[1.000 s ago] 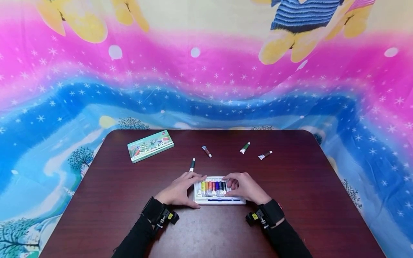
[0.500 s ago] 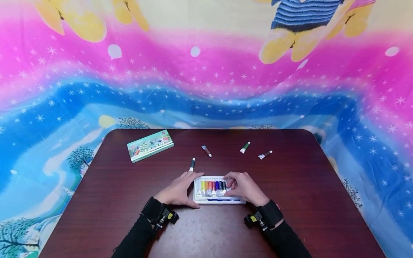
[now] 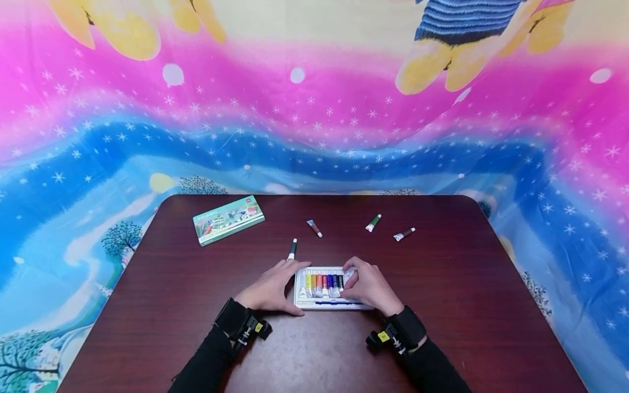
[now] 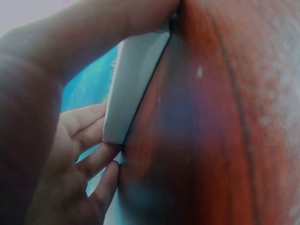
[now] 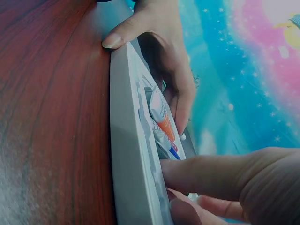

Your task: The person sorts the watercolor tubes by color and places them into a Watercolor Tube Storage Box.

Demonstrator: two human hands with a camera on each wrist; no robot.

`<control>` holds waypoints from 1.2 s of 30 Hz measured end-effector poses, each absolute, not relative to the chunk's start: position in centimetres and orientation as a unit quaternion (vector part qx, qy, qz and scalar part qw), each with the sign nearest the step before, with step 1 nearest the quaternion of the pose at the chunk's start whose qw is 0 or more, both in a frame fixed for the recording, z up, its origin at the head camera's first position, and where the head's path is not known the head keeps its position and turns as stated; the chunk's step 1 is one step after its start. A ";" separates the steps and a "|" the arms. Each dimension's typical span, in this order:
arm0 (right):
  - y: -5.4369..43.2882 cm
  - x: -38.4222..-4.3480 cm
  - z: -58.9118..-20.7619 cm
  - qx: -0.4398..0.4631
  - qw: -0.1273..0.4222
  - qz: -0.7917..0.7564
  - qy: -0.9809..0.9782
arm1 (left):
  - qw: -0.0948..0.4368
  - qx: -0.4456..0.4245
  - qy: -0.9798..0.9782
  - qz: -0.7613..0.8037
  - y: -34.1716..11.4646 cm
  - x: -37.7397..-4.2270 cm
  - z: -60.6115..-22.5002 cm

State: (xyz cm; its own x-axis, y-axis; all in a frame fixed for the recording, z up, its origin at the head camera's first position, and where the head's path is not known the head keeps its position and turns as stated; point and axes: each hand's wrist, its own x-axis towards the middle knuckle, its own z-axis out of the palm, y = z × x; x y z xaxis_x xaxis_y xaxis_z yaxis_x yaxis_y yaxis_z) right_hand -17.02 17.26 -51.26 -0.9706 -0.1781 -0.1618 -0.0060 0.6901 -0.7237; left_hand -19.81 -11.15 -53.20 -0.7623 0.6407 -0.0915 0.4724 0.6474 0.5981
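A white tray [image 3: 334, 307] of paint tubes [image 3: 324, 286] lies on the table in the head view, the tubes side by side in a row from white and yellow through red to black. A thin dark blue brush [image 3: 334, 303] lies along its near side. My left hand [image 3: 270, 289] grips the tray's left end, thumb at the near corner and fingers at the far one. Over the right end, my right hand [image 3: 371, 286] bends its thumb and index finger down among the slots beside the black tube. I cannot tell whether a tube is between them.
A dark tube with a white cap [image 3: 292, 249] lies just beyond my left hand. Farther back are a reddish-brown tube [image 3: 314, 228], a green tube [image 3: 373, 223] and a brown tube [image 3: 404, 234]. A green printed box [image 3: 229, 220] lies at the back left.
My right wrist has shifted slightly left, and its index finger now reaches farther toward the tray's far edge. The left hand, the tray and the loose tubes have stayed put.
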 end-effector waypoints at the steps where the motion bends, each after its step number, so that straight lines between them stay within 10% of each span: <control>1: 17.2 -17.0 -51.2 -0.051 0.111 -0.391 0.912 | 0.149 0.312 0.895 0.282 -11.2 -19.8 -53.2; 36: 16.6 -16.5 -51.0 -0.101 0.091 -0.332 0.933 | 0.145 0.327 0.891 0.280 -11.1 -20.0 -53.1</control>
